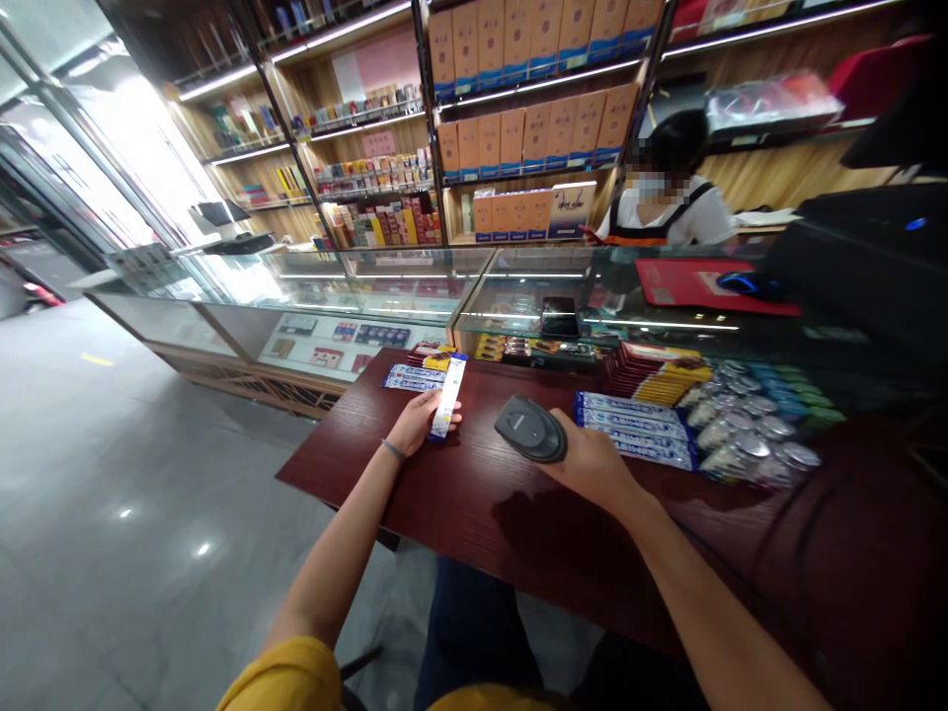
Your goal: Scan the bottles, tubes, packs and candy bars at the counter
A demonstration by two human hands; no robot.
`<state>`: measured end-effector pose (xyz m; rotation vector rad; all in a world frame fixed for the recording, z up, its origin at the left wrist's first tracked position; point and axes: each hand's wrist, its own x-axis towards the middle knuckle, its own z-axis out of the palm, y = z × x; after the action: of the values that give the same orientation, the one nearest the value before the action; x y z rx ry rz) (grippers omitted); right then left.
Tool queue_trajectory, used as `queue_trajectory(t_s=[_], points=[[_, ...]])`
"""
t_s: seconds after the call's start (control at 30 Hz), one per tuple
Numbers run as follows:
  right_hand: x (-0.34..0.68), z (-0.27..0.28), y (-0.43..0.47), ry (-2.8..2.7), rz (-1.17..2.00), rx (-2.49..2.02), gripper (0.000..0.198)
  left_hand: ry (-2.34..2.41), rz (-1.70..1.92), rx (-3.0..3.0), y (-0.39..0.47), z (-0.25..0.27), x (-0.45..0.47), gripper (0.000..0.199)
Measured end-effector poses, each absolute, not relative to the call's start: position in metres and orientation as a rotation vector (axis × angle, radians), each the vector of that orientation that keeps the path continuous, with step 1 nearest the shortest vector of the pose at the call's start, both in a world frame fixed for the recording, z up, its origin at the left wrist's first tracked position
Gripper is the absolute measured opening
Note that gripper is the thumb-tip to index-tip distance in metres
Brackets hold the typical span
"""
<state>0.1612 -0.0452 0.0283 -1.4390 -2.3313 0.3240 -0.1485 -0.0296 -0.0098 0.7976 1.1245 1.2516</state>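
My left hand (pixel 419 423) grips a slim white packet with blue ends (pixel 448 397), held upright above the dark red-brown table (pixel 444 504). In my right hand (pixel 592 459) is a black handheld barcode scanner (pixel 531 430), its head pointing left toward the packet but apart from it. Similar blue-and-white packets (pixel 415 377) lie just behind my left hand. To the right of the scanner, a row of such packets (pixel 637 430) rests on the table. My fingers around the scanner's handle are partly hidden.
Yellow-and-red packs (pixel 656 375) and clear-wrapped, silver-lidded items (pixel 741 425) sit at the right. Behind the table runs a glass display counter (pixel 355 281), with a dark phone (pixel 561 317) and red mat (pixel 681 283) on top. Another person (pixel 667 197) is behind it.
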Motion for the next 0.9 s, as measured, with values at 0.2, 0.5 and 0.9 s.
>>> queue_trajectory(t_s=[0.2, 0.5, 0.9], points=[[0.163, 0.034, -0.045, -2.254, 0.407, -1.415, 0.038, 1.077, 1.253, 0.801, -0.029, -0.012, -0.150, 0.033], [0.183, 0.060, -0.045, -2.101, 0.457, -1.404, 0.040, 1.176, 1.262, 1.137, -0.017, -0.010, -0.134, 0.051], [0.270, 0.061, -0.052, -1.767, 0.391, -1.400, 0.049, 1.357, 1.151, 2.207, -0.002, -0.001, -0.007, 0.026]])
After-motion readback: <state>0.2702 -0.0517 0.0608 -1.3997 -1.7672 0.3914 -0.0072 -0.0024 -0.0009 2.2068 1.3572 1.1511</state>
